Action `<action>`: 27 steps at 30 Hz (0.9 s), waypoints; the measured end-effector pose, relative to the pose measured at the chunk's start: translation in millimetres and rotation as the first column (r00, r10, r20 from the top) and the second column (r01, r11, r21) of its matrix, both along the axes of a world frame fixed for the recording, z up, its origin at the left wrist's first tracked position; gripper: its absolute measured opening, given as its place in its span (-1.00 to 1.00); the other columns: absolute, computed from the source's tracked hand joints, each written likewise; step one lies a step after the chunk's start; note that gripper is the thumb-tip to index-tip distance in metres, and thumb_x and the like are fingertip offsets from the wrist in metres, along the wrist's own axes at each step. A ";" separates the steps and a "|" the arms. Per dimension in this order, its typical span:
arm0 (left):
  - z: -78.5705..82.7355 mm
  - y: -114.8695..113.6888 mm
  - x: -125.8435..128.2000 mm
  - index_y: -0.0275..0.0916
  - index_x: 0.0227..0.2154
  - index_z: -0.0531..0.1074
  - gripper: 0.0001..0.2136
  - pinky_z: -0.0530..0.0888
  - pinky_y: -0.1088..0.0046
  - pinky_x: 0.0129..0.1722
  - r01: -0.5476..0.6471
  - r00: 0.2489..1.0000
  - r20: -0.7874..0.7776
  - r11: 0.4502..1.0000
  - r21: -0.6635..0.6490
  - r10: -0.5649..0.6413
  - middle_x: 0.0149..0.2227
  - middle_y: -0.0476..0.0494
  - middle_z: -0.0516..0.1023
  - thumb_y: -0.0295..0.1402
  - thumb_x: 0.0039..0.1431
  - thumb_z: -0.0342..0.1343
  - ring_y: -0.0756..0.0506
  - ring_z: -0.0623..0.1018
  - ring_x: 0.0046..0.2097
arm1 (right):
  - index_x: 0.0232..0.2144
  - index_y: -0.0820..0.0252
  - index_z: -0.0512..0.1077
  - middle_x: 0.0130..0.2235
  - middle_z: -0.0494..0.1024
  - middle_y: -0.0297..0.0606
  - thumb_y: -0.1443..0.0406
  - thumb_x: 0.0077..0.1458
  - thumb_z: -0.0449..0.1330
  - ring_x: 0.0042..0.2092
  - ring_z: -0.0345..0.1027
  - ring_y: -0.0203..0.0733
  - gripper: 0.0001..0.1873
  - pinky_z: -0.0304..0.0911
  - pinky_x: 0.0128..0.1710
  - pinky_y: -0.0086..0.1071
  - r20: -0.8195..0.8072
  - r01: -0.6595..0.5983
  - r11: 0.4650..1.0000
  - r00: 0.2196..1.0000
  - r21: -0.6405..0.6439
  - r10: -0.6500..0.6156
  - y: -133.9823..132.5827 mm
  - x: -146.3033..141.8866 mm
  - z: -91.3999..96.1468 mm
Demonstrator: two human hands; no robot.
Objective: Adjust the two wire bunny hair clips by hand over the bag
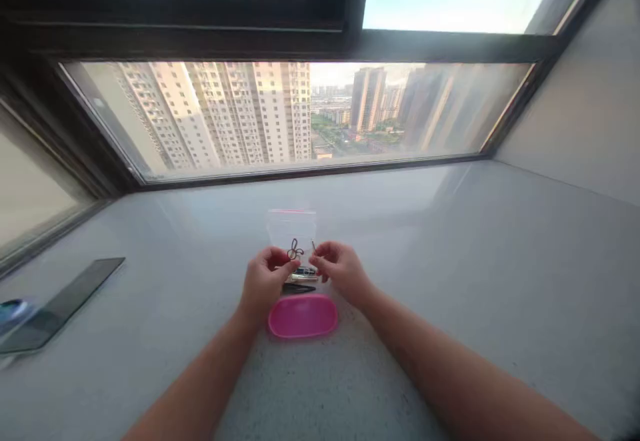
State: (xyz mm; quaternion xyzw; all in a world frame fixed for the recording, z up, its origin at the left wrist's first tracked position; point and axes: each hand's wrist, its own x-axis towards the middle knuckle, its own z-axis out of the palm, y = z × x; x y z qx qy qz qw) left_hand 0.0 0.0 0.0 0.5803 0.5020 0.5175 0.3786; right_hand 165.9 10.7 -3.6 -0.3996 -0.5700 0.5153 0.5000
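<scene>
My left hand (pixel 263 282) and my right hand (pixel 341 270) are raised side by side over a grey stone sill (pixel 450 281), fingers pinched. Between them I hold a small dark wire hair accessory (pixel 295 249), with loops like a bow. Behind it a clear zip bag (pixel 291 227) with a red seal strip lies on the sill. Just below my fingers rest dark hair clips (pixel 299 287) and a small striped item (pixel 305 271). A pink oval lid or dish (pixel 303 315) sits right in front of my wrists.
A dark flat strip, like a ruler (pixel 65 302), lies at the left, with a blurred blue object (pixel 13 311) at the frame's edge. A wide window (pixel 300 114) with a dark frame runs along the back. A grey wall (pixel 590 107) closes the right side.
</scene>
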 end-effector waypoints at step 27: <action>5.6 -3.8 2.4 -0.32 -0.44 0.45 -0.77 0.29 0.59 -0.55 0.062 0.992 0.116 0.992 -0.111 -0.049 -0.57 -0.02 0.45 -0.22 -0.04 0.11 0.05 0.37 -0.55 | -0.42 0.30 0.41 -0.46 0.49 -0.24 0.27 -0.08 0.15 -0.65 0.20 -0.43 -0.82 0.13 -0.69 -0.51 -0.101 -0.057 0.998 0.993 -0.019 0.055 2.1 -3.6 1.2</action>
